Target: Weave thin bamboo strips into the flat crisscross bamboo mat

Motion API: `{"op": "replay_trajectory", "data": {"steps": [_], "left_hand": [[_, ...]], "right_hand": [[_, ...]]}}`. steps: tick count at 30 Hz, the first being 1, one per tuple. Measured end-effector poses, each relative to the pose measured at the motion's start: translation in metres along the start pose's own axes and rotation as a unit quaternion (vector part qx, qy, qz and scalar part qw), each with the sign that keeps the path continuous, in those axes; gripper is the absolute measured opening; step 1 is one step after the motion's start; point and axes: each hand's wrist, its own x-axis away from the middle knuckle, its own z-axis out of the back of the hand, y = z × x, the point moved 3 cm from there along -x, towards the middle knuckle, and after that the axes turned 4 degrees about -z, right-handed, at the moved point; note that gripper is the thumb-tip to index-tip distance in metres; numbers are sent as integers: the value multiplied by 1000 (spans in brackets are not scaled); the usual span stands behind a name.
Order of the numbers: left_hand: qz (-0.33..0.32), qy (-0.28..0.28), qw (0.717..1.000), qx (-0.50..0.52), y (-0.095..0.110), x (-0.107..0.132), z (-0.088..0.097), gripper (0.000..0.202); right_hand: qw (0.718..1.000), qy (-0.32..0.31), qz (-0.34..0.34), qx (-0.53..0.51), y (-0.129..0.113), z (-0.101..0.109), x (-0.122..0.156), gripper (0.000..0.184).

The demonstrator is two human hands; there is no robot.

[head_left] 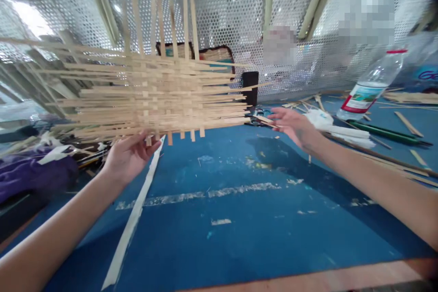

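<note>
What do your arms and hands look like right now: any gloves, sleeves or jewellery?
Both are bare. The left hand and right hand show no gloves or rings, and the left forearm and right forearm show no sleeves, watch or bands.

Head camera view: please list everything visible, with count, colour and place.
woven bamboo mat: one, pale tan, held up centre-left
blue tabletop: one, blue and scuffed, across the lower view
white strip: one, white, on the tabletop
purple cloth: one, purple, far left
plastic bottle: one, clear with red band, right
green rod: one, green, right
loose bamboo strips: several, tan, right
perforated metal panel: one, silver, behind
left hand: one, under the mat's lower edge
right hand: one, open, beside the mat's right end
</note>
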Motion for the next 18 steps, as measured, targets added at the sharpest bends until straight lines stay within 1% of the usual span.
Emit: {"op": "replay_trajectory", "data": {"steps": [2, 3, 4, 5, 6, 7, 9, 10, 11, 13, 14, 15, 16, 17, 18], "left_hand": [[5, 6, 1000, 12, -9, 1, -2, 25], [10, 4, 1000, 14, -15, 2, -2, 23], [17, -2, 1000, 14, -21, 2, -3, 22], [28, -8, 999, 14, -27, 2, -2, 21], [38, -17, 999, 15, -32, 2, -2, 21], [47, -26, 998, 16, -37, 1, -2, 21], [57, -46, 997, 18, -44, 0, 0, 21], [58, -55, 997, 19, -46, -1, 1, 20], [59, -63, 996, 20, -47, -1, 1, 19], [63, -76, 995, 19, -49, -2, 3, 16], [65, -82, 994, 18, -50, -3, 3, 15], [67, -87, 994, 19, -51, -3, 4, 13], [68, -91, 993, 20, -51, -3, 4, 13], [67, -95, 993, 19, -52, -3, 4, 13], [65, -97, 993, 18, -52, -3, 5, 13]], "right_hand": [[991, -126, -23, 30, 3, -30, 17, 54], [985, -164, -20, 48, 2, -42, 25, 54], [982, -178, -10, 66, 0, -51, 31, 50], [982, -169, 3, 83, -3, -56, 36, 42], [986, -136, 17, 96, -7, -57, 39, 32], [990, -87, 31, 109, -13, -55, 40, 24], [990, 34, 63, 121, -31, -44, 38, 17], [985, 93, 87, 118, -42, -38, 37, 16], [977, 139, 117, 111, -56, -32, 35, 14], [955, 201, 199, 90, -88, -28, 34, 11], [943, 202, 244, 100, -106, -31, 34, 11], [925, 208, 295, 117, -124, -38, 36, 11], [906, 207, 339, 143, -140, -47, 38, 13], [891, 187, 372, 180, -155, -60, 39, 12], [862, 193, 423, 203, -169, -73, 42, 11]]}}
